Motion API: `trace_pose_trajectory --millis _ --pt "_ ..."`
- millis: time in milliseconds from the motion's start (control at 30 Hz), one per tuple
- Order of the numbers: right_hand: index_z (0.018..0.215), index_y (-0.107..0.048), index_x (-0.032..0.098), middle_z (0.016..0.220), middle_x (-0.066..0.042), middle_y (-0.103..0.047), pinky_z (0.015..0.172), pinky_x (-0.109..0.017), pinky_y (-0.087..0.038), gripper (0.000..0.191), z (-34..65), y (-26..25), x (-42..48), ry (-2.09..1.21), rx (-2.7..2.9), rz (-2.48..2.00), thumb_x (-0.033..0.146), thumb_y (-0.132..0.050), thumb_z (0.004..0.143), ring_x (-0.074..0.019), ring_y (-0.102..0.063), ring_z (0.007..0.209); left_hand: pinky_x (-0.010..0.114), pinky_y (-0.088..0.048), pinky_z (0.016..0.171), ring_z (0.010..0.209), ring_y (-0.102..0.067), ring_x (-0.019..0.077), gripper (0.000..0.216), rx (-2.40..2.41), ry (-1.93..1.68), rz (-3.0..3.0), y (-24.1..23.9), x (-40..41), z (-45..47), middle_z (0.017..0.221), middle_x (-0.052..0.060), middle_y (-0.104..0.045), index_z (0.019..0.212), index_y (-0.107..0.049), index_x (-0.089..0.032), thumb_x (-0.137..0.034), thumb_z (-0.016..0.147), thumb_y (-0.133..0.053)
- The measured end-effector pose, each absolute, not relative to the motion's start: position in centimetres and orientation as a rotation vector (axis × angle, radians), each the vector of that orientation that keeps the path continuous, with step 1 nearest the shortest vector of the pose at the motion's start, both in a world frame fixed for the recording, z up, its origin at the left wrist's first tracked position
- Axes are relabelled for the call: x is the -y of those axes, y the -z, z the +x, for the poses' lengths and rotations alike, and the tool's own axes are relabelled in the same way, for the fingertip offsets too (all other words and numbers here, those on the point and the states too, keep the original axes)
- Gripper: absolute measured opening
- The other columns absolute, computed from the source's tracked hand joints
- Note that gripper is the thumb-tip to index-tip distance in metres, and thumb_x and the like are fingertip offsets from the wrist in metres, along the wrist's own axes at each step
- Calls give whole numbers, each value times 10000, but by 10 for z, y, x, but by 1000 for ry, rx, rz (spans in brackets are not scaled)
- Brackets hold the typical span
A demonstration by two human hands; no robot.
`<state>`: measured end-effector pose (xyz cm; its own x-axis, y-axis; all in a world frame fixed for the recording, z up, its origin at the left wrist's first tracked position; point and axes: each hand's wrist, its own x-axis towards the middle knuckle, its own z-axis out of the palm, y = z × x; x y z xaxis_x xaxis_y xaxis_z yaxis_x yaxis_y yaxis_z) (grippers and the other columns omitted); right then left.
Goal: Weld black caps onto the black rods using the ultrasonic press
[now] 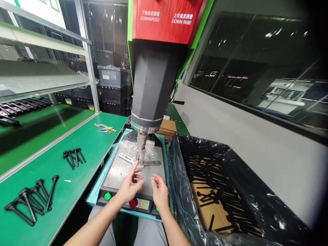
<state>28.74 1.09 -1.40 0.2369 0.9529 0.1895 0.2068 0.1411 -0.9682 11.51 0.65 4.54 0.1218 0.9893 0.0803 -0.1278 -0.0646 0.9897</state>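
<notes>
My left hand is over the metal base plate of a press machine, its fingers spread and nothing seen in them. Its index fingertip reaches close to the fixture under the metal press tip; whether it touches cannot be made out. To the right, my right hand hovers above the plate's front with loosely bent fingers, apparently holding nothing. Metal clamp bars flank the fixture, and clear plastic film lies around it. Any small part beneath the tip is hidden.
Black screw-shaped parts lie in groups on the green bench at left, with tools farther back. A plastic-lined box at right holds many similar parts on cardboard. Green and red buttons line the machine's front.
</notes>
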Motion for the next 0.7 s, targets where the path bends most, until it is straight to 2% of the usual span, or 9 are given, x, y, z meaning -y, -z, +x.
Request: trace_pose_trajectory --millis 100,200,267,400,567,700 --pt "1099 -658 153 975 -122 -724 823 -385 -535 410 278 -1 -34 -817 1246 -1290 466 -580 847 -261 -680 899 336 -519 860 957 -626 181 882 -973 -1262 1222 -56 -24 129 1464 164 -418 1518 -237 -285 -294 777 -715" --pt "1088 -667 164 959 -115 -733 814 -391 -537 386 272 -10 -50 -817 1273 -1269 446 -581 838 -262 -685 878 379 -491 949 949 -645 183 923 -962 -1319 1141 -65 -35 134 1489 170 -389 1519 -228 -278 -296 749 -738" --pt "1086 -678 171 975 -113 -738 817 -392 -539 383 268 -13 -59 -818 1294 -1261 440 -580 832 -267 -686 894 374 -490 956 989 -650 207 868 -957 -1348 1088 -71 -38 135 1463 165 -433 1476 -335 -245 -306 721 -759" --pt "1113 -694 178 1006 -105 -739 830 -388 -539 388 261 -22 -76 -752 1372 -1295 421 -521 865 -266 -685 920 340 -498 926 1050 -641 237 680 -984 -1362 1087 -80 -36 136 1287 150 -605 1326 -536 -183 -297 699 -770" --pt "1169 -688 166 1120 -136 -680 924 -410 -489 411 252 -42 -105 -636 1442 -1295 369 -488 872 -274 -638 1006 326 -511 837 1029 -636 236 651 -995 -1363 1104 -86 -37 134 1214 139 -639 1298 -561 -191 -303 692 -771" --pt "1149 -700 211 1178 -115 -622 1001 -416 -429 371 246 -59 -133 -551 1533 -1260 332 -593 814 -279 -570 1101 338 -499 807 989 -627 244 626 -1013 -1362 1151 -92 -44 127 1036 112 -690 1298 -562 -189 -347 723 -753"
